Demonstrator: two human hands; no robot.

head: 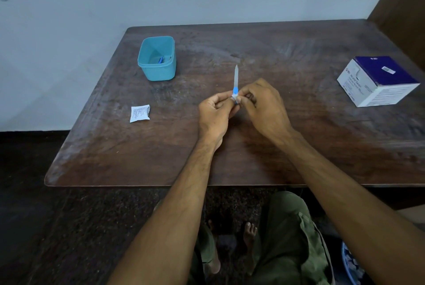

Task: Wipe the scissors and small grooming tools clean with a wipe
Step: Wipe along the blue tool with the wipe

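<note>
Your hands pinch a nail file above the surface.
Left hand (pixel 215 112) and right hand (pixel 264 103) curl closed around the file (pixel 236 77) base; a white wipe (pixel 235 96) there is mostly hidden.

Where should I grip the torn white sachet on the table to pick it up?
Take the sachet by its torn upper-right edge, coming from above with the fingers of the left hand. It lies flat on the table, and that ragged corner looks slightly lifted, so it probably offers the easiest pinch.

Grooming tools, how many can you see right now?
2: a nail file held upright between both hands, and a blue tool inside the teal container. More may be hidden there.
</note>
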